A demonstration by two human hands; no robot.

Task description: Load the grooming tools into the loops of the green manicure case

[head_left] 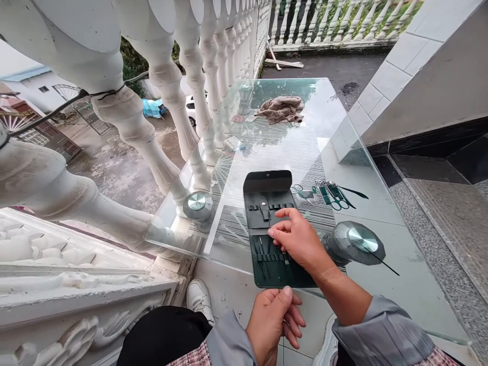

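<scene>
A dark green tool case [267, 201] lies unfolded on the glass table [293, 147], with slim metal tools tucked in its elastic loops. My right hand [299, 239] rests over the case's lower half, its fingertips pinched together on one of the tools there. My left hand [274, 317] is at the case's near edge, thumb on top and fingers curled beneath, holding it. Several green-handled tools [331, 195], scissors among them, lie side by side on the glass just right of the case.
Round metal table fittings sit left [197, 204] and right [358, 243] of the case, a thin black pick [383, 263] beside the right one. A crumpled brown cloth [282, 109] lies at the table's far end. White balusters [171, 86] line the left; a tiled wall [412, 61] stands right.
</scene>
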